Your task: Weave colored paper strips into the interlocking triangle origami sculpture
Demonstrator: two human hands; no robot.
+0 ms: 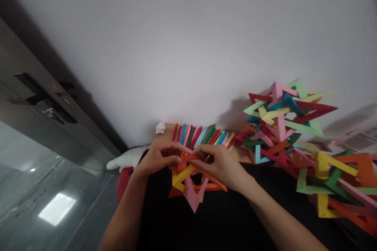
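Over my lap I hold a paper star made of folded orange, yellow and pink strips, one pink point facing down. My left hand pinches its upper left side, thumb and fingers closed on the paper. On the upper right, my right hand grips an orange strip between thumb and fingers. The fingertips hide part of the joint where the strips meet. Just beyond my hands, a row of folded paper strips in red, blue, green, pink and yellow lies on a wooden board.
Finished-looking paper stars are stacked at the right, with another star nearer me. A crumpled white paper sits on the board's left end. Behind is a pale wall; a door with a handle stands left.
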